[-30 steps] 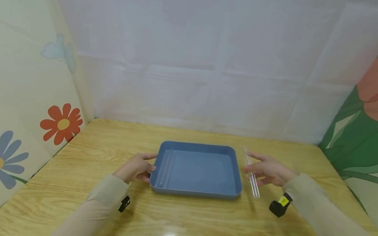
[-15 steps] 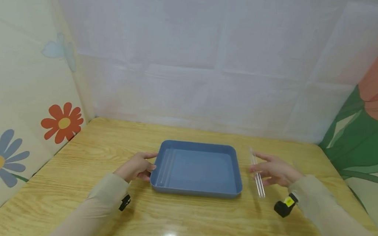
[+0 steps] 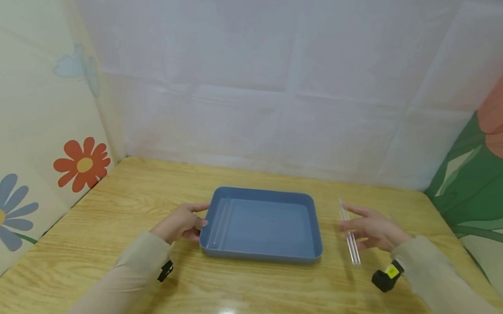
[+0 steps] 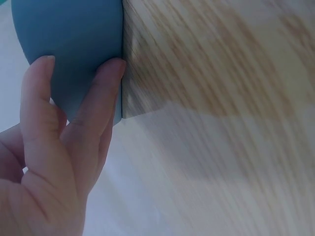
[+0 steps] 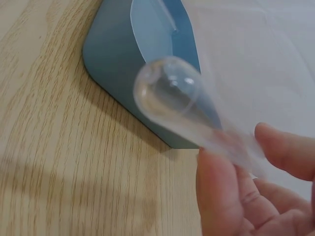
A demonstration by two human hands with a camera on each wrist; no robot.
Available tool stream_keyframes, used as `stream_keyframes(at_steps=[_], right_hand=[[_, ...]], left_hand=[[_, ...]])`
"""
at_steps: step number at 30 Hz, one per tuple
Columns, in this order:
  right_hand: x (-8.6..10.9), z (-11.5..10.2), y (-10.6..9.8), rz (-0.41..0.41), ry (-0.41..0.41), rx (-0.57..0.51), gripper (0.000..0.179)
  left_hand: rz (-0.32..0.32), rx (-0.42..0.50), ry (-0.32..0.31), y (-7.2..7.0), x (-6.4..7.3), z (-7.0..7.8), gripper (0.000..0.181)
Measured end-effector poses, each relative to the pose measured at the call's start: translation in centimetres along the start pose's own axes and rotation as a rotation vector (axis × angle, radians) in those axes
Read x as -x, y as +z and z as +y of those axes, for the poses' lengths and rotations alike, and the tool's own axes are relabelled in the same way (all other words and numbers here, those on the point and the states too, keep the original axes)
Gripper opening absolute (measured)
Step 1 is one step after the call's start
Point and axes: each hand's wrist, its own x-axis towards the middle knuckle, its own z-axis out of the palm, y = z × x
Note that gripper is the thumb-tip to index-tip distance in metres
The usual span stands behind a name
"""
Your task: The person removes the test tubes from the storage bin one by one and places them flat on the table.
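Note:
In the head view a blue rectangular tray [image 3: 268, 227] lies on the table. My left hand [image 3: 181, 223] rests against its left side, and the left wrist view shows those fingertips [image 4: 110, 69] touching the outer wall. To the right of the tray, above the table, my right hand [image 3: 372, 228] pinches a clear test tube [image 3: 350, 234] that slants in the air. The right wrist view shows the tube's rounded end [image 5: 170, 86] pointing away from the fingers. Inside the tray, along its left wall, lie clear tubes [image 3: 223, 224]; they are faint and hard to tell apart.
The wood-grain table [image 3: 240, 294] extends around the tray on all sides. A white cloth [image 3: 257, 78] hangs behind it, with flower-printed cloths at the left and right [image 3: 488, 190]. A black wrist camera [image 3: 387, 277] hangs beneath the right sleeve.
My right hand has moved to the right with the test tube, farther from the tray. The left hand and the tray have stayed in place.

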Motion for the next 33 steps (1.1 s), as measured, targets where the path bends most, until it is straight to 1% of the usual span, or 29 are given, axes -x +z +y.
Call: stream_keyframes(at_steps=[6, 13, 23, 29, 33], right_hand=[[0.3, 0.1, -0.3, 0.019, 0.021, -0.004, 0.076], [0.7, 0.4, -0.7, 0.011, 0.013, -0.018, 0.077], [1.1, 1.1, -1.3, 0.034, 0.02, -0.012, 0.079], [1.3, 1.3, -1.8, 0.026, 0.018, -0.024, 0.08], [1.5, 1.4, -1.9, 0.022, 0.019, -0.037, 0.079]], left_hand=[[0.005, 0.007, 0.004, 0.0, -0.1, -0.1, 0.059], [-0.001, 0.006, 0.007, 0.1, -0.1, -0.2, 0.058], [-0.003, 0.005, 0.008, 0.0, 0.1, -0.2, 0.058], [-0.01, 0.012, 0.013, -0.1, 0.1, -0.3, 0.058], [0.0, 0.008, 0.007, 0.0, 0.1, -0.2, 0.058]])
